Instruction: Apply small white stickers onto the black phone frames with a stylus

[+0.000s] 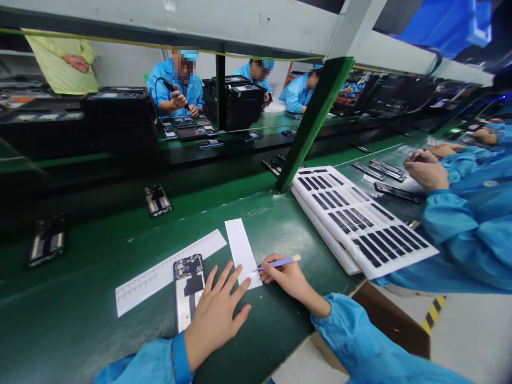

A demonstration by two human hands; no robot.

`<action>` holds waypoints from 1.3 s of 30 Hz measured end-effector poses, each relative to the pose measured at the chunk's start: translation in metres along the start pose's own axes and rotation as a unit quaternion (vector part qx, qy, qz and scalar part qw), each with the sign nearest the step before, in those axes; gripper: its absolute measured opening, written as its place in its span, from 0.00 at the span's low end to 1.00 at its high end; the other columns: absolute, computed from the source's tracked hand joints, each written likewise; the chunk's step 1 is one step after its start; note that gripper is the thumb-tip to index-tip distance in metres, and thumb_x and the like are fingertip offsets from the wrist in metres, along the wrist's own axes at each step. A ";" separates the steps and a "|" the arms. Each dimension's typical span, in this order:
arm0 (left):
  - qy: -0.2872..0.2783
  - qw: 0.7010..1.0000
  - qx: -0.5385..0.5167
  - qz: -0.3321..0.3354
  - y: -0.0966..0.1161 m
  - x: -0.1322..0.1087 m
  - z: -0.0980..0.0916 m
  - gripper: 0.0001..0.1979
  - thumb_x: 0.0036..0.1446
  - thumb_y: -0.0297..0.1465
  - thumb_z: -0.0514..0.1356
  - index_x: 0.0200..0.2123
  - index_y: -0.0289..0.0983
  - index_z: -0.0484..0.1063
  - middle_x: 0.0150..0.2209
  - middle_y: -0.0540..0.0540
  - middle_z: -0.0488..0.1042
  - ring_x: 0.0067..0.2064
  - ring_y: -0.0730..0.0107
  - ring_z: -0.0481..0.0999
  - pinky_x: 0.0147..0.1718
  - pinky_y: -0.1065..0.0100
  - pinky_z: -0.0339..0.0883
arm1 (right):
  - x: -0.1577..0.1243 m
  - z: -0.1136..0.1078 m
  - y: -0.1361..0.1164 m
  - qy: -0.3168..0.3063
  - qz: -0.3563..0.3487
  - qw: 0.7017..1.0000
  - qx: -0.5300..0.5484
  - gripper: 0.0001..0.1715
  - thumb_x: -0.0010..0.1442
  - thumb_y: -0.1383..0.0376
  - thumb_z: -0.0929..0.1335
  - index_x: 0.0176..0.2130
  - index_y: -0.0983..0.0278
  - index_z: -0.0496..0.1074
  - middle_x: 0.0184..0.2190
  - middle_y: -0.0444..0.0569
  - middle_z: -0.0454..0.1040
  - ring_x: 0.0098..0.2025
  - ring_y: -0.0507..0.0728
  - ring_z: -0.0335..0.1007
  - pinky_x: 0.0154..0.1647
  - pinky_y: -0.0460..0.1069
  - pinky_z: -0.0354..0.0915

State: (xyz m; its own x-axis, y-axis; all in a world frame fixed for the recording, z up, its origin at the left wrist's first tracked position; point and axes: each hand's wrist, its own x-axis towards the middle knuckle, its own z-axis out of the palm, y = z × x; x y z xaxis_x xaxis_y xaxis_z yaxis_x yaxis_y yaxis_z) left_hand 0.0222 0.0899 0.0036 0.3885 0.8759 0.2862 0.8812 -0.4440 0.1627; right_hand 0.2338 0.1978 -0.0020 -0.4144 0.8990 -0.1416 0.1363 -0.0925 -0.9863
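Tweezers pinched in the right hand tip onto the narrow sheet, which runs away lengthwise just beside the left hand, spread flat on the phone.

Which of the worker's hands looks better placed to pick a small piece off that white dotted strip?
Probably the right hand: it grips the blue pen-like tool, whose tip touches the dotted strip. The left hand lies flat, fingers spread, beside the opened phone, seemingly steadying things.
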 end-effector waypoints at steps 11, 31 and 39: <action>-0.017 1.000 0.007 -0.003 0.000 0.000 0.001 0.23 0.66 0.37 0.56 0.63 0.46 0.63 0.68 0.46 0.54 0.68 0.50 0.53 0.64 0.42 0.49 | 0.000 -0.001 -0.002 -0.016 -0.008 0.999 0.027 0.28 0.52 0.44 0.76 0.34 0.66 0.76 0.27 0.52 0.79 0.29 0.59 0.79 0.30 0.50 0.76; -0.010 1.000 0.008 -0.006 0.001 0.002 0.002 0.23 0.65 0.37 0.56 0.63 0.46 0.64 0.67 0.45 0.56 0.67 0.48 0.56 0.62 0.41 0.52 | 0.002 -0.002 0.003 -0.014 -0.023 1.000 0.007 0.27 0.55 0.45 0.74 0.33 0.67 0.75 0.26 0.51 0.78 0.27 0.58 0.78 0.28 0.48 0.75; 0.000 1.000 0.009 -0.002 0.001 0.002 0.001 0.23 0.64 0.37 0.57 0.62 0.45 0.64 0.67 0.46 0.58 0.66 0.47 0.57 0.62 0.41 0.53 | 0.001 -0.002 0.004 -0.022 -0.039 0.999 0.007 0.23 0.58 0.48 0.74 0.34 0.67 0.76 0.26 0.50 0.78 0.27 0.56 0.77 0.28 0.47 0.74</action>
State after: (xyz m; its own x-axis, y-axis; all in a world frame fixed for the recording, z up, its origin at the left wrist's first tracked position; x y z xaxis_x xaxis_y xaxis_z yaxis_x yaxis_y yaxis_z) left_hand 0.0237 0.0916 0.0036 0.3853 0.8776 0.2853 0.8874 -0.4372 0.1465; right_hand 0.2354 0.1996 -0.0056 -0.4620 0.8843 -0.0677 0.0895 -0.0294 -0.9956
